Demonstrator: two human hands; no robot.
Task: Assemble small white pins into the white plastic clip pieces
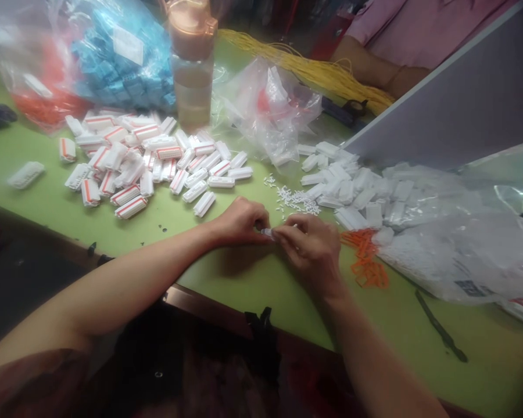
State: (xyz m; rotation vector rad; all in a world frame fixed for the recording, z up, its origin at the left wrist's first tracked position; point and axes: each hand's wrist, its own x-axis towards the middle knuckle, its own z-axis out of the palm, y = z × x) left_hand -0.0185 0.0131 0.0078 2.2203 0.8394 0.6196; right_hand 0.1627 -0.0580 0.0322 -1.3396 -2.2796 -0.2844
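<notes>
My left hand [240, 221] and my right hand [310, 244] meet over the green table [253, 284], fingers pinched together on a small white plastic part [267, 233] held between them. Just beyond lies a scatter of tiny white pins [294, 199]. A pile of white housings with orange strips [143, 162] lies to the left. A pile of plain white housings [348, 186] lies to the right. Loose orange clips [366, 261] lie right of my right hand.
A clear water bottle with a copper lid [193, 64] stands at the back. Bags of blue parts [122, 58] and red parts [43, 87], a crumpled clear bag [268, 110], yellow wires [314, 69], a grey divider [462, 98], another person's arm [375, 69].
</notes>
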